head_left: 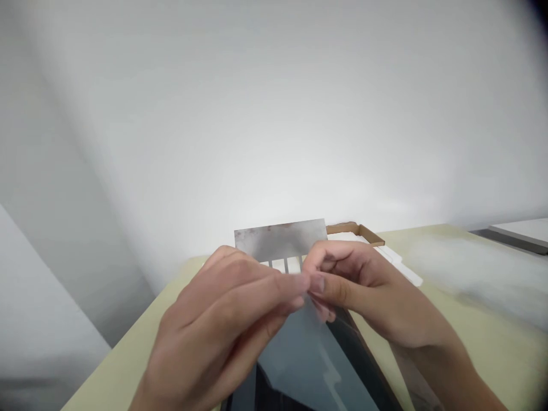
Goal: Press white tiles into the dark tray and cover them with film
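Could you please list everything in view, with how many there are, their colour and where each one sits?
grey sheet: one, grey, behind the hands
clear film: one, bluish clear, below the fingertips
black panel: one, black, under the film
cardboard strip: one, brown, far table edge
white sheet: one, white, right of the hands
table: one, pale yellow, under everything
slab: one, grey-white, far right
wall: one, white, behind the table
left hand: one, pinching the film's top
right hand: one, pinching beside it
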Available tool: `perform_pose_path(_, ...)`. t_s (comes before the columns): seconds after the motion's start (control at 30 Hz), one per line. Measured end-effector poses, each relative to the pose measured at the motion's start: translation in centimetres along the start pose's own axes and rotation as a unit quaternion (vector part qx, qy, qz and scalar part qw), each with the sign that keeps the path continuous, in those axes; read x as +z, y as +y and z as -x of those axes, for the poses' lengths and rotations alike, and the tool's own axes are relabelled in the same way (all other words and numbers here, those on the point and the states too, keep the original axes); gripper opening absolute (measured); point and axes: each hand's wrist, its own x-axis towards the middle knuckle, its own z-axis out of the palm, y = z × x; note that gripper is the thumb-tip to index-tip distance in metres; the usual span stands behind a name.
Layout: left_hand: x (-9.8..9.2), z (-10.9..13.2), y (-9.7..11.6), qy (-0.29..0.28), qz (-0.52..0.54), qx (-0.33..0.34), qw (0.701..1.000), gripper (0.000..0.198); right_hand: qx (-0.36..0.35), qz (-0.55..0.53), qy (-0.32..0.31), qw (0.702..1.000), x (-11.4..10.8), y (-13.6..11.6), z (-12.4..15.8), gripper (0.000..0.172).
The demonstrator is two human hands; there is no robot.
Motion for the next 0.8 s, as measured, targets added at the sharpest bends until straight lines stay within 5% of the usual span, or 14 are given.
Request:
perform_pose_path(0.57, 0.2, 0.1, 0.2, 0.016, -0.022, 0.008, 1.000, 0.039, -0.005, -0.008, -0.003, 1.000, -0.2, 0.1, 0.2, 0.021)
perform_pose_path(0.73, -0.2, 0.4, -0.2, 0.040, -0.035, 0.004, 0.999, 0.043, 0.004, 0.063, -0.056, 0.996, -2.2, -0.5, 1.6, 0.037)
perform_pose_path(0.8, -0.4, 0.4, -0.2, 0.046, -0.043, 0.000, 0.998, 0.044, 0.024, 0.116, -0.054, 0.991, -3.2, -0.8, 2.3, 0.030)
